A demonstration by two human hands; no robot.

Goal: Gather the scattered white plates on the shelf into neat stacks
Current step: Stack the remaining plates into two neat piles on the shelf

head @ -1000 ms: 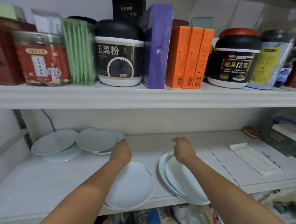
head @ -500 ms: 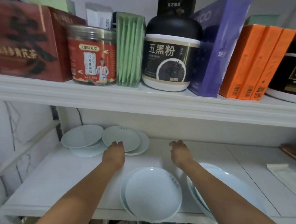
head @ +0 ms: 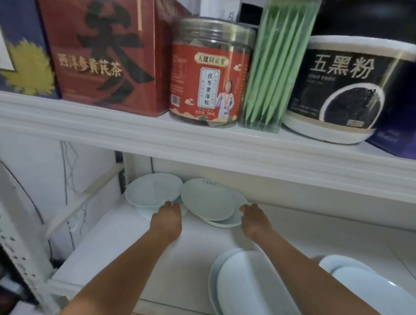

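At the front edge of the lower shelf (head: 124,247) lay a front pair (head: 246,289) of white plates, one sitting offset on the other. To its right was a right-hand group (head: 371,288), partly hidden by the forearm. Neither was squared up.

Further in, the left hand (head: 167,218) met the near rim of the back left plates (head: 153,190). The right hand (head: 253,219) was at the near rim of the back right pair (head: 206,199). The fingers of both hands were largely hidden behind the knuckles, so it could not be told whether they were apart or clamped on a rim.

At the back, both groups sat loosely, overlapping and out of line.

Assessment: early stage. Four loose groups were present and no neat stack was formed. Merging and aligning were all outstanding.
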